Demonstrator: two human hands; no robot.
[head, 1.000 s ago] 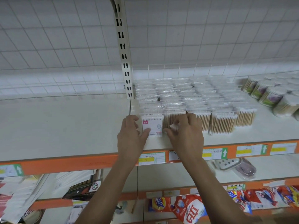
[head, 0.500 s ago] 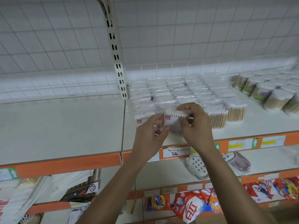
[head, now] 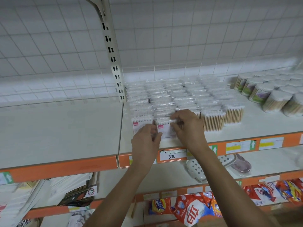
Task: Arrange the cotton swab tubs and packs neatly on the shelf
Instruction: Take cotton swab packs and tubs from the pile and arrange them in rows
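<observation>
Two grips, left grip (head: 146, 141) and right grip (head: 188, 128), pinch one labelled pack (head: 164, 128), frame centre; five pack columns (head: 180, 95) behind.

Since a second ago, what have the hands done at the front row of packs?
The left hand left the first labelled pack and shifted right. With the right hand it lifted the next front pack and stood it label-forward beside the first; both now grip its edges. The bare-stick packs and tubs stayed put.
</observation>
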